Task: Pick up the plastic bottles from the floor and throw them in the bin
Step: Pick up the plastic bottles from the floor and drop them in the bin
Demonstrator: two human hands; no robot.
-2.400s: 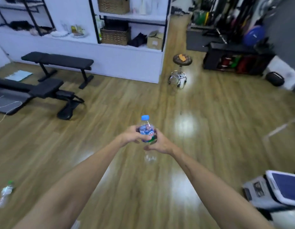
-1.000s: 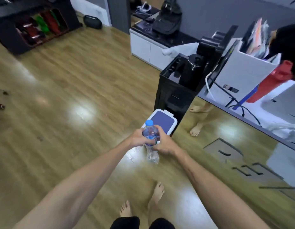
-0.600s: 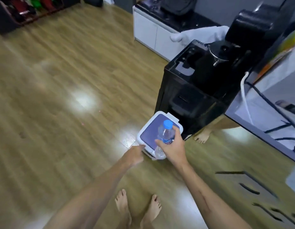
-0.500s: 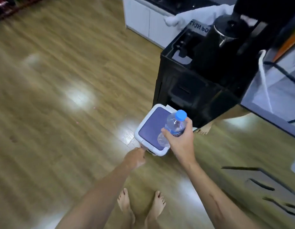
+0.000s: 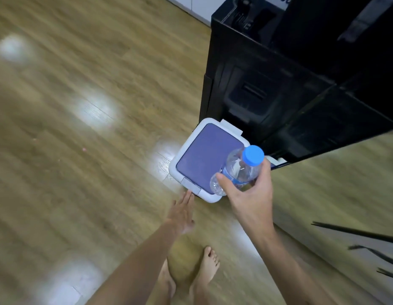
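Note:
A clear plastic bottle (image 5: 239,170) with a blue cap is held by my right hand (image 5: 248,192), fingers and thumb curled round its body, above the near right corner of the bin. The bin (image 5: 204,155) is white with a purple lid, which is down, and stands on the wooden floor against a black cabinet. My left hand (image 5: 182,212) reaches out with straight fingers, the fingertips at the bin's front latch tab (image 5: 191,184).
A tall black cabinet (image 5: 290,84) rises right behind the bin. A mirrored panel (image 5: 345,194) runs along the floor at right. My bare feet (image 5: 191,274) stand just behind my arms. Wooden floor (image 5: 81,128) stretches to the left.
I have moved closer to the bin. My left hand let go of the bottle and stretched out to the bin's front latch; my right hand now holds the bottle alone, over the lid.

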